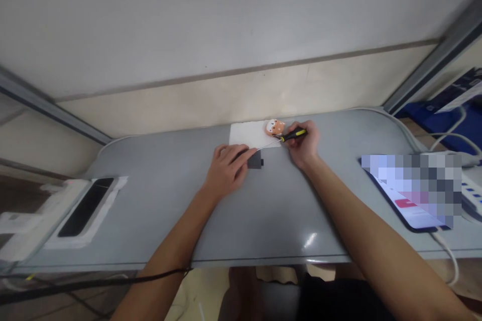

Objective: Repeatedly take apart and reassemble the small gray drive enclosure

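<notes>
My right hand [304, 145] is closed around the black and yellow handle of a screwdriver [295, 134]. Its thin metal shaft slants left toward the fingertips of my left hand [228, 168]. Under and beside those left fingers lies a small dark grey flat box [255, 159] with a black tab at its right end; my fingers grip it against the table and hide its left part. The screwdriver's tip is close to the box's far edge, but I cannot tell whether it touches. Behind the box lies a white sheet of paper [244, 134], with an orange and white animal-shaped trinket [274, 127] on its right part.
The grey table [158, 200] ends at a pale wall. At left, a black phone [86, 207] lies on white paper. At right, a lit phone or tablet [399, 195] with a white cable lies near a white power strip [472, 195]. A black cord [150, 277] crosses the front left.
</notes>
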`<state>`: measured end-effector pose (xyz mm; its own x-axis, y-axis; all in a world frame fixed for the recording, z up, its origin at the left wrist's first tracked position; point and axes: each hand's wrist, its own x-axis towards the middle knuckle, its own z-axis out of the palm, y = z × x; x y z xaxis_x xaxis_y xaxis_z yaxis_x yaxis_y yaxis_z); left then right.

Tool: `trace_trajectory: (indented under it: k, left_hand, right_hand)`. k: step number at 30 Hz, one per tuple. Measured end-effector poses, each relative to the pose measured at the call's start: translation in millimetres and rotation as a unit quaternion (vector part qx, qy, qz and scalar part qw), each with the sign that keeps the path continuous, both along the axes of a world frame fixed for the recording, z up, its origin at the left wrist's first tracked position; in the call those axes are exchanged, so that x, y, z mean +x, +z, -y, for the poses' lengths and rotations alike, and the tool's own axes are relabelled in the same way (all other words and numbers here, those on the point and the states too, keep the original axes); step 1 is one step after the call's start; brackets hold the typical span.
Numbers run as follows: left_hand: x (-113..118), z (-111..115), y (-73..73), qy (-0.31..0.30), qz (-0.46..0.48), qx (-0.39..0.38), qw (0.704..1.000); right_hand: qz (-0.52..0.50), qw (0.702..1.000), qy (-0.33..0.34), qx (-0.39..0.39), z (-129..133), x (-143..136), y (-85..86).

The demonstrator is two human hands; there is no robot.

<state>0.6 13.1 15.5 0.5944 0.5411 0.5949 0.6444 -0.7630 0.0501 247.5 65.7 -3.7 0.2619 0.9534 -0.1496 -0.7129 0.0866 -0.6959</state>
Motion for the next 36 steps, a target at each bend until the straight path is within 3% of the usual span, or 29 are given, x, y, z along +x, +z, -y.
trace_trajectory:
  k: [7, 13, 16, 20, 24, 27, 29, 32, 36]
  left_hand:
    - [-0.2, -1.9, -0.3, -0.007, 0.001, -0.003, 1.0]
    - [-9.0, -3.7, -2.8, 0.014, 0.1, -0.028, 0.994]
    - [-21.9, -8.8, -3.6, 0.024, 0.175, -0.14, 0.974]
    - [-36.1, -15.7, -3.5, 0.025, 0.24, -0.301, 0.923]
    - [-33.3, -16.3, -4.4, 0.029, 0.299, -0.369, 0.879]
    - [-25.2, -13.9, -6.6, 0.044, 0.3, -0.396, 0.867]
    - [-20.4, -11.9, -8.1, 0.066, 0.269, -0.405, 0.871]
    - [-15.4, -10.4, -10.3, 0.085, 0.191, -0.379, 0.902]
    - [-12.7, -12.6, -14.5, 0.058, 0.127, -0.305, 0.942]
  right_hand:
    - [-0.069, 0.997, -0.024, -0.034, -1.2, 4.8, 7.7]
    - [-0.088, 0.995, -0.014, -0.044, -1.4, 9.3, 14.4]
    - [-0.071, 0.996, -0.031, -0.052, -1.6, 11.5, 18.1]
    - [-0.049, 0.997, -0.043, -0.04, 0.6, 16.3, 26.6]
    - [-0.018, 0.999, -0.038, -0.011, 3.9, 18.6, 34.7]
    - [0.05, 0.996, -0.078, 0.003, 4.1, 18.3, 34.1]
    - [0.108, 0.987, -0.116, 0.0, 4.0, 19.4, 31.2]
    - [0.223, 0.964, -0.146, 0.023, 7.2, 24.1, 29.3]
    - [0.378, 0.911, -0.119, 0.115, 20.8, 27.8, 41.8]
